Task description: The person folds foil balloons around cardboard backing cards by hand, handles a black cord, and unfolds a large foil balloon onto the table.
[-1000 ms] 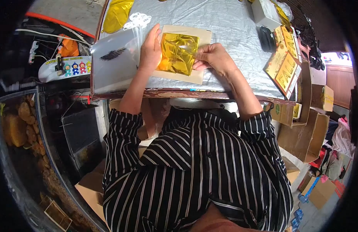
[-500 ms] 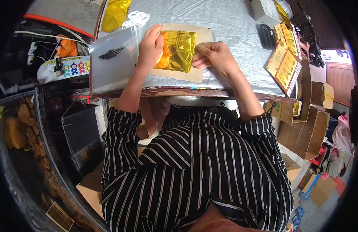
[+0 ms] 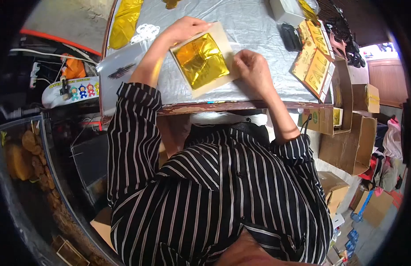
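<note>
A folded gold foil packet [image 3: 202,62] lies on a beige card [image 3: 199,92] near the front edge of the table. My left hand [image 3: 187,27] reaches over the card's far left side, with its fingers bent round the far edge. My right hand [image 3: 253,68] is at the card's right side with its fingers curled together; what they pinch, if anything, is hidden. Clear plastic shows faintly by the card's right edge. To the left lies a clear plastic sheet [image 3: 108,91] with a bundle of thin dark pieces [image 3: 121,71] on it.
White rings [image 3: 145,33] and gold foil [image 3: 125,22] lie at the back left. A black case [image 3: 290,37], a white box [image 3: 286,11] and printed "FALL" cards [image 3: 315,73] are on the right. Cardboard boxes [image 3: 343,148] stand beside the table; a glass tank [image 3: 21,177] is at the left.
The card and gold packet have turned clockwise. My left hand has gone from the packet's left side to the card's far edge. My right hand has moved slightly right and towards me.
</note>
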Demonstrator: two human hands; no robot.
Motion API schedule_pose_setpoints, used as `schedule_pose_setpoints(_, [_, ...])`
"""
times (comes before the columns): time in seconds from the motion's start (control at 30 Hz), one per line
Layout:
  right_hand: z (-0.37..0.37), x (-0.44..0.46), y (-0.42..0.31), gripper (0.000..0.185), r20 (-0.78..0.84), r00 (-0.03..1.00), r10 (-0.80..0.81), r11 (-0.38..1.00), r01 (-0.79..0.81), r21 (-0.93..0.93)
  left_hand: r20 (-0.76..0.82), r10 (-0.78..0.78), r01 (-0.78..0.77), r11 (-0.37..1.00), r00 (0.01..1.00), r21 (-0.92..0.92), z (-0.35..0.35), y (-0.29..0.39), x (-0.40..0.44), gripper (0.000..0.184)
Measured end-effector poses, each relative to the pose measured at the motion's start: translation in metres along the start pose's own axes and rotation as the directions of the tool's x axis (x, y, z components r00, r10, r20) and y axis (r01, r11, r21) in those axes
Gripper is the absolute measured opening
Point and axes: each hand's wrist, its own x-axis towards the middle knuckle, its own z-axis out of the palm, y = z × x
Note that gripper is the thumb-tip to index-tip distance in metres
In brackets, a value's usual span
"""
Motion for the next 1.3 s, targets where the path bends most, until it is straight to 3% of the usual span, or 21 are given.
schedule_pose_setpoints(0.03, [-0.007, 0.004, 0.002, 0.014, -0.007, 1.0, -0.001, 1.0, 0.001, -0.002, 0.077, -0.163, 0.177, 0.953, 0.984, -0.248, -0.003, 0.008, -0.004, 0.047])
schedule_pose_setpoints(0.07, [-0.014, 0.009, 0.004, 0.015, 0.0, 1.0, -0.02, 0.997, 0.02, 0.076, 0.133, -0.164, 0.199, 0.925, 0.978, -0.323, -0.009, 0.015, -0.012, 0.045])
schedule_pose_setpoints(0.2, [-0.046, 0.028, 0.002, 0.02, 0.197, 0.976, -0.095, 0.984, 0.061, 0.17, 0.2, -0.179, 0.258, 0.818, 0.963, -0.515, -0.005, 0.012, -0.023, 0.041])
schedule_pose_setpoints(0.23, [-0.058, 0.031, -0.013, 0.024, 0.304, 0.951, 0.055, 0.987, -0.097, 0.126, 0.15, -0.156, 0.215, 0.768, 0.976, -0.603, 0.0, 0.018, -0.03, 0.042])
schedule_pose_setpoints(0.27, [-0.06, 0.034, -0.017, 0.024, 0.305, 0.951, 0.055, 0.987, -0.098, 0.128, 0.097, -0.137, 0.166, 0.711, 0.986, -0.683, 0.004, 0.025, -0.036, 0.044])
schedule_pose_setpoints(0.33, [-0.061, 0.043, -0.027, 0.026, 0.253, 0.958, -0.138, 0.961, 0.067, 0.268, 0.065, -0.112, 0.126, 0.727, 0.992, -0.675, 0.007, 0.027, -0.039, 0.044])
schedule_pose_setpoints(0.47, [-0.065, 0.056, -0.042, 0.026, 0.323, 0.926, -0.196, 0.949, 0.096, 0.301, -0.002, -0.054, 0.039, 0.742, 0.999, -0.669, 0.007, 0.053, -0.047, 0.043])
schedule_pose_setpoints(0.5, [-0.069, 0.061, -0.047, 0.021, 0.363, 0.921, -0.139, 0.943, 0.011, 0.332, -0.006, -0.053, 0.036, 0.743, 0.999, -0.668, 0.005, 0.058, -0.048, 0.043])
schedule_pose_setpoints(0.6, [-0.071, 0.069, -0.057, 0.016, 0.322, 0.931, -0.171, 0.952, 0.072, 0.296, -0.003, -0.033, 0.023, 0.753, 0.999, -0.658, 0.002, 0.073, -0.054, 0.04])
schedule_pose_setpoints(0.7, [-0.069, 0.07, -0.06, 0.009, 0.325, 0.929, -0.175, 0.962, 0.092, 0.255, -0.031, -0.026, -0.006, 0.66, 0.999, -0.751, 0.009, 0.082, -0.063, 0.04])
schedule_pose_setpoints(0.77, [-0.068, 0.066, -0.061, 0.01, 0.368, 0.915, -0.164, 0.97, 0.08, 0.232, -0.088, 0.024, -0.066, 0.855, 0.996, -0.514, 0.017, 0.081, -0.069, 0.044])
schedule_pose_setpoints(0.8, [-0.066, 0.063, -0.059, 0.01, 0.365, 0.919, -0.149, 0.972, 0.067, 0.227, -0.075, 0.026, -0.062, 0.851, 0.997, -0.521, 0.021, 0.076, -0.07, 0.044])
schedule_pose_setpoints(0.87, [-0.062, 0.055, -0.056, 0.016, 0.18, 0.953, -0.245, 0.96, 0.211, 0.186, -0.108, -0.137, 0.045, 0.796, 0.985, -0.603, 0.028, 0.067, -0.072, 0.045])
schedule_pose_setpoints(0.9, [-0.063, 0.053, -0.051, 0.023, 0.102, 0.972, -0.21, 0.957, 0.183, 0.227, -0.156, -0.136, -0.006, 0.735, 0.978, -0.678, 0.031, 0.063, -0.075, 0.043])
schedule_pose_setpoints(0.97, [-0.076, 0.053, -0.044, 0.025, -0.172, 0.962, -0.212, 0.966, 0.233, 0.115, -0.201, -0.161, -0.045, 0.664, 0.966, -0.747, 0.033, 0.057, -0.081, 0.04])
schedule_pose_setpoints(1.0, [-0.067, 0.054, -0.026, 0.033, -0.485, 0.811, -0.328, 0.939, 0.334, -0.076, -0.244, -0.195, -0.086, 0.587, 0.95, -0.805, 0.033, 0.052, -0.082, 0.038])
schedule_pose_setpoints(1.07, [-0.065, 0.044, -0.015, 0.049, -0.584, 0.785, -0.208, 0.975, 0.217, -0.056, -0.26, -0.222, -0.108, 0.53, 0.94, -0.841, 0.039, 0.034, -0.082, 0.036])
schedule_pose_setpoints(1.1, [-0.061, 0.041, -0.012, 0.058, -0.437, 0.9, -0.017, 0.934, 0.17, 0.315, -0.263, -0.249, -0.123, 0.467, 0.932, -0.876, 0.039, 0.035, -0.082, 0.035])
schedule_pose_setpoints(1.17, [-0.06, 0.035, -0.004, 0.051, -0.056, 0.986, 0.156, 0.824, -0.099, 0.558, -0.256, -0.249, -0.144, 0.394, 0.934, -0.908, 0.048, 0.037, -0.085, 0.036])
schedule_pose_setpoints(1.2, [-0.057, 0.037, 0.001, 0.039, 0.074, 0.988, 0.132, 0.736, -0.148, 0.66, -0.29, -0.272, -0.166, 0.4, 0.918, -0.901, 0.053, 0.039, -0.085, 0.037])
schedule_pose_setpoints(1.3, [-0.046, 0.038, 0.005, 0.03, 0.056, 0.998, 0.028, 0.673, -0.06, 0.737, -0.298, -0.308, -0.157, 0.411, 0.903, -0.898, 0.058, 0.038, -0.088, 0.038])
